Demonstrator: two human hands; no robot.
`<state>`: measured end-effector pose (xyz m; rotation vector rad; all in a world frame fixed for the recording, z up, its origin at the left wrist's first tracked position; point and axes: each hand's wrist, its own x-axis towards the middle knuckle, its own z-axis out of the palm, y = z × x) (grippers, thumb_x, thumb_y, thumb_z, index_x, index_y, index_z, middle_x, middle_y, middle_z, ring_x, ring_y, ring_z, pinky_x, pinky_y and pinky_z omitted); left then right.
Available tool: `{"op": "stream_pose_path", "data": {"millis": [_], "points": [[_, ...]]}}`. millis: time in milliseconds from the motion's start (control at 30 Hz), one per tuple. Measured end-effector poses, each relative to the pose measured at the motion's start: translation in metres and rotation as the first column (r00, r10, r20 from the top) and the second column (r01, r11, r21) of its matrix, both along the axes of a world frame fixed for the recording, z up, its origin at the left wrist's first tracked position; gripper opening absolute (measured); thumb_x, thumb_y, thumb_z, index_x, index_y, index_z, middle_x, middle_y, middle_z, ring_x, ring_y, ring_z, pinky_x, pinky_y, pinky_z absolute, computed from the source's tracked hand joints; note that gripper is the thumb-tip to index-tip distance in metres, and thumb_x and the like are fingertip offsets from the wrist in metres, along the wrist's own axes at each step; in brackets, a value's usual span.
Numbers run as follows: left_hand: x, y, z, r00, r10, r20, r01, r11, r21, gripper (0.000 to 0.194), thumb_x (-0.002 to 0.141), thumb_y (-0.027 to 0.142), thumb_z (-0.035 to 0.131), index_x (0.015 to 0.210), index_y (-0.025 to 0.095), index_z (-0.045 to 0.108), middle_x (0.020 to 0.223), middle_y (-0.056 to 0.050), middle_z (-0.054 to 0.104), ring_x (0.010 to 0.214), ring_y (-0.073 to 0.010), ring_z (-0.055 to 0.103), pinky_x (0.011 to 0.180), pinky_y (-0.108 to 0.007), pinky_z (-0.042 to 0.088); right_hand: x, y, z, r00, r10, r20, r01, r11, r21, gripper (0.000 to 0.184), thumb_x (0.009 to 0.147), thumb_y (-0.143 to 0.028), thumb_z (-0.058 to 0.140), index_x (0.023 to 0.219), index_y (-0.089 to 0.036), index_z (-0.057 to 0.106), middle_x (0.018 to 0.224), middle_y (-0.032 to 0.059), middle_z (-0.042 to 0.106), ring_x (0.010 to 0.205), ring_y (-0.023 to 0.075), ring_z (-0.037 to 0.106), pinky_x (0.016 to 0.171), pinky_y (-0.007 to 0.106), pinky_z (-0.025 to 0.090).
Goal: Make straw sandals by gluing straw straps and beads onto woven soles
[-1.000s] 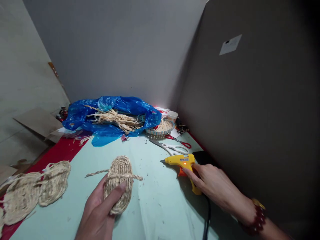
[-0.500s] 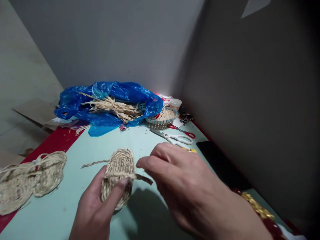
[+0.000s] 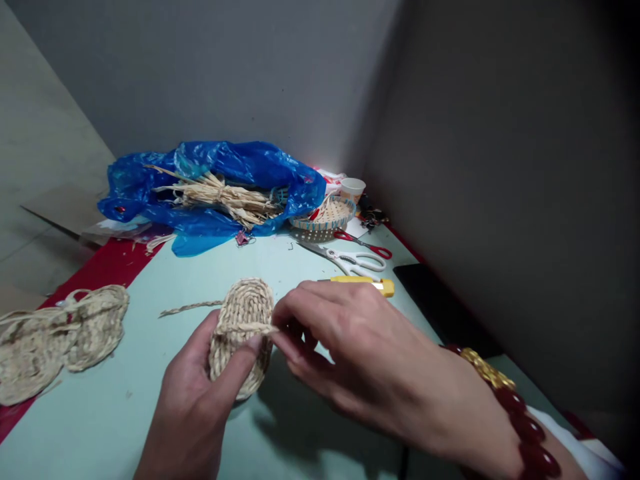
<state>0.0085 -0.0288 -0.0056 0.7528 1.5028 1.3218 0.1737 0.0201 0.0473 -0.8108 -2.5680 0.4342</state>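
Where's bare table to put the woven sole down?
Bare patches: the table between the sole and the blue bag; the strip between the left hand and the woven pieces. Crowded: far right corner, with scissors, basket, glue gun.

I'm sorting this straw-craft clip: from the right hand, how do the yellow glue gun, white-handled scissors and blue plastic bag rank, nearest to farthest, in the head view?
From the right hand:
1. Yellow glue gun, just beyond the knuckles, on the green table.
2. White-handled scissors, a little farther back, behind the glue gun.
3. Blue plastic bag, farthest, at the back left against the wall.
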Motion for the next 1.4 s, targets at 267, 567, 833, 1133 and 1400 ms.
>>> {"op": "stream_pose_path", "data": {"millis": [267, 567, 833, 1133, 1400], "points": [[0.003, 0.002, -0.004, 0.978, -0.044, 0.202, 0.051, 0.998, -0.03, 0.062, 0.073, 0.031, 0.078, 0.132, 0.027, 0.058, 0.118, -0.001, 0.074, 0.108, -0.0251, 0.068, 0.085, -0.026, 0.055, 0.007, 0.007, -0.014, 0.974, -0.036, -0.225, -0.015, 0.975, -0.22, 0.011, 0.095, -0.017, 0.058, 0.095, -0.011, 0.068, 0.078, -0.0034, 0.062, 0.069, 0.008, 0.051, 0.066, 0.02, 0.039], [0.004, 0.0, -0.001, 0.988, -0.065, 0.142, 0.072, 0.996, -0.047, 0.053, 0.077, 0.034, 0.075, 0.128, 0.024, 0.062, 0.112, -0.004, 0.077, 0.105, -0.0216, 0.069, 0.07, -0.014, 0.055, 0.009, 0.008, -0.022, 0.973, -0.055, -0.223, 0.009, 0.98, -0.2, 0.012, 0.096, -0.022, 0.06, 0.094, -0.013, 0.067, 0.078, -0.0037, 0.063, 0.07, 0.0087, 0.053, 0.066, 0.02, 0.04], [0.003, 0.001, -0.001, 0.976, -0.027, 0.217, 0.057, 0.989, -0.133, 0.074, 0.067, 0.037, 0.082, 0.136, 0.032, 0.056, 0.107, -0.001, 0.079, 0.093, -0.0217, 0.072, 0.065, -0.018, 0.055, 0.009, 0.007, -0.024, 0.978, -0.044, -0.203, 0.02, 0.993, -0.119, 0.013, 0.098, -0.022, 0.056, 0.095, -0.015, 0.066, 0.08, -0.0023, 0.065, 0.069, 0.0099, 0.055, 0.064, 0.022, 0.041], [0.003, 0.001, -0.003, 0.998, -0.055, -0.006, 0.054, 0.996, -0.072, 0.057, 0.063, 0.03, 0.081, 0.117, 0.026, 0.064, 0.097, 0.0, 0.079, 0.088, -0.0222, 0.071, 0.048, -0.015, 0.046, 0.003, -0.006, -0.036, 0.981, -0.058, -0.186, 0.061, 0.998, 0.014, 0.009, 0.097, -0.019, 0.057, 0.092, -0.014, 0.062, 0.08, 0.0012, 0.064, 0.069, 0.0132, 0.057, 0.063, 0.026, 0.041], [0.008, 0.004, -0.001, 0.98, 0.056, 0.191, -0.045, 0.997, -0.06, 0.065, 0.049, 0.012, 0.079, 0.111, 0.024, 0.066, 0.095, 0.0, 0.077, 0.103, -0.0305, 0.066, 0.066, -0.023, 0.054, -0.008, -0.012, -0.039, 0.962, -0.04, -0.27, 0.091, 0.98, 0.179, 0.023, 0.093, -0.007, 0.048, 0.076, -0.011, 0.064, 0.068, 0.0026, 0.06, 0.059, 0.0145, 0.052, 0.053, 0.028, 0.042]]}}
